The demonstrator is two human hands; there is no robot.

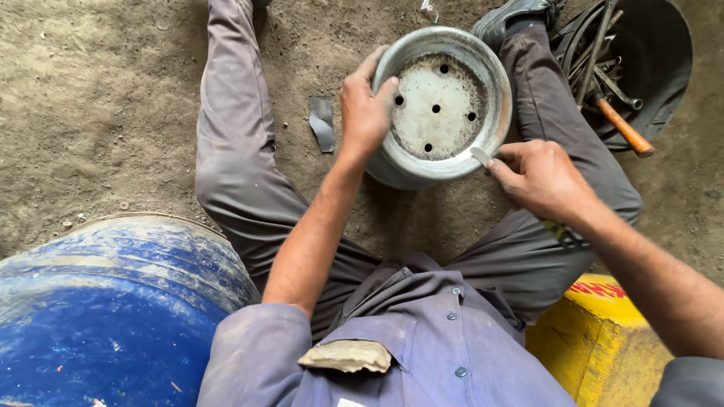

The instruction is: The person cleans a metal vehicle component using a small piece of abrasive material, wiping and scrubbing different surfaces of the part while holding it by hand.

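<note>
Two hands at metal drum [441, 105], left hand [364, 113] gripping rim, right hand [539, 177] pinching blade [480, 156].

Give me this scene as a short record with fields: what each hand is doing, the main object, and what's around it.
Setting: dirt floor, person seated
Left hand: grips the rim of a round metal wheel rim
Right hand: holds a small flat blade against the rim's lower edge
Wheel rim: tilted, dusty face with several bolt holes
Upper right: black tub of tools, one orange-handled
Lower left: blue drum
Lower right: yellow container
</note>
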